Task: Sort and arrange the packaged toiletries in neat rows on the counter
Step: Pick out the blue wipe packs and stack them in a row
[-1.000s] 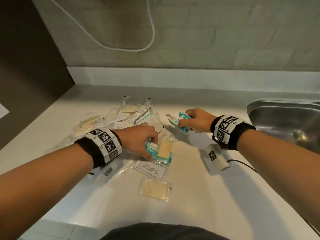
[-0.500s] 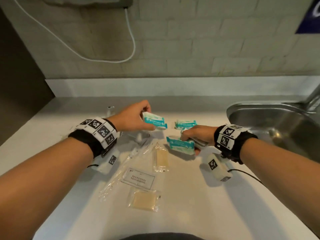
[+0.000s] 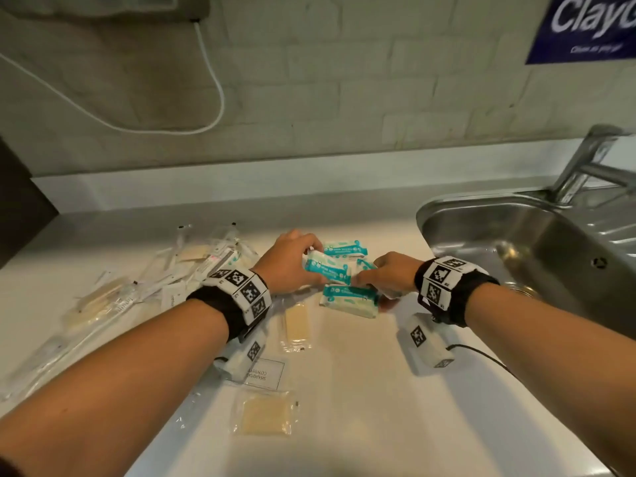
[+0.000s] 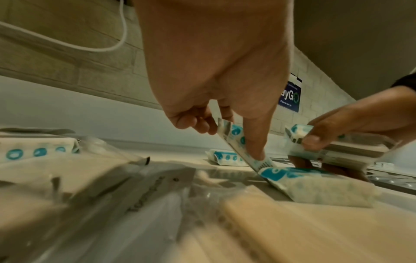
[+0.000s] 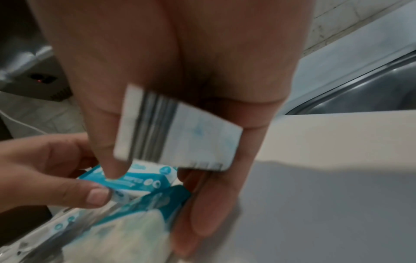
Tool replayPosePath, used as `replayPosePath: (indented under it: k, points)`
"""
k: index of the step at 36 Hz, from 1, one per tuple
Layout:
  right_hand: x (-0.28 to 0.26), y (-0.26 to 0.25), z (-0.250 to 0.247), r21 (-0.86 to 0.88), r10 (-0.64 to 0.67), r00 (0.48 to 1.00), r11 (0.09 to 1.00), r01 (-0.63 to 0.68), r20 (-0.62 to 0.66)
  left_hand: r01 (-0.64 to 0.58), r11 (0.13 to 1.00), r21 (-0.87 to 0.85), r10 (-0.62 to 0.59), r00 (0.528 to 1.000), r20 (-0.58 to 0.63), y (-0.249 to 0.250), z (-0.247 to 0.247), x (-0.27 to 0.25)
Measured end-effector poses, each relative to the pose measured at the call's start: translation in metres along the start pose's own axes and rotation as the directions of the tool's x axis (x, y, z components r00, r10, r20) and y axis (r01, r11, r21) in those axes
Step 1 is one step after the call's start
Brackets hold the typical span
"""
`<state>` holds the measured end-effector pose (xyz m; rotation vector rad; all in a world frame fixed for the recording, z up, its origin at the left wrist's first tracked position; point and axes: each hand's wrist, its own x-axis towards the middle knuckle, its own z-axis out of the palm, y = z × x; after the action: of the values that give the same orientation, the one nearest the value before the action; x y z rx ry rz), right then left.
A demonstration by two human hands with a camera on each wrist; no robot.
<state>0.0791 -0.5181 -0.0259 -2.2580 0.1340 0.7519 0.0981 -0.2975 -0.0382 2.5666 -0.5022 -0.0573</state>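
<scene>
Several white-and-teal wipes packs are gathered mid-counter. My left hand point(image 3: 311, 266) pinches one wipes pack point(image 3: 327, 268) by its end and holds it tilted, its lower edge touching a pack lying flat point(image 3: 347, 299). In the left wrist view the thumb presses this held pack point(image 4: 238, 147) above the flat pack point(image 4: 315, 188). My right hand point(image 3: 364, 277) grips another wipes pack point(image 5: 175, 131) between thumb and fingers, just right of the left hand. A further pack point(image 3: 346, 247) lies behind them.
A loose pile of clear-wrapped toiletries point(image 3: 206, 266) lies left of my left hand. Two soap sachets point(image 3: 297, 321) point(image 3: 265, 416) and a shampoo card point(image 3: 266, 375) lie nearer me. A steel sink point(image 3: 447, 215) with a tap point(image 3: 585, 160) is close on the right.
My left hand has carried its wipes pack right and down until it meets the flat pack. My right hand has stayed by the packs. The head view has tilted up.
</scene>
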Motion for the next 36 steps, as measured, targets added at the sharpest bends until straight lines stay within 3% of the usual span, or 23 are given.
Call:
replayPosePath:
  k: [6,10,15,18,20,24,28,33,36]
  points:
    - [-0.003,0.001,-0.005,-0.134,-0.06,0.998,0.989,0.06,0.009,0.052,0.999,-0.009,-0.051,0.998,0.048,0.003,0.004,0.004]
    - [-0.003,-0.003,-0.006,-0.242,-0.103,0.993,0.966,0.085,-0.062,0.072,0.997,0.019,-0.073,0.994,0.084,0.009,0.009,0.007]
    - [0.001,-0.006,-0.011,-0.095,-0.151,0.976,0.986,0.138,-0.155,0.073,0.997,-0.001,-0.073,0.993,0.096,0.015,0.011,0.012]
    - [0.002,-0.005,-0.018,-0.035,-0.181,0.969,0.983,0.178,-0.168,-0.014,0.999,0.032,0.012,0.998,0.059,0.025,0.006,0.007]
    - [0.002,-0.003,-0.024,-0.016,-0.19,0.96,0.982,0.191,-0.207,-0.106,0.993,0.05,0.097,0.983,0.155,0.033,0.005,0.0]
    - [-0.001,-0.002,-0.033,-0.157,-0.213,0.93,0.972,0.172,-0.299,-0.313,0.929,0.197,0.219,0.895,0.388,0.046,0.012,-0.01]
    - [-0.001,-0.003,-0.036,-0.152,-0.212,0.937,0.973,0.174,-0.278,-0.346,0.911,0.225,0.244,0.89,0.385,0.056,0.018,-0.011]
    - [-0.003,-0.001,-0.039,-0.094,-0.254,0.945,0.966,0.24,-0.204,-0.247,0.951,0.185,0.157,0.903,0.401,0.053,0.022,-0.018]
    - [-0.007,0.001,-0.043,-0.095,-0.263,0.949,0.964,0.25,-0.174,-0.231,0.959,0.163,0.133,0.876,0.463,0.053,0.011,-0.016]
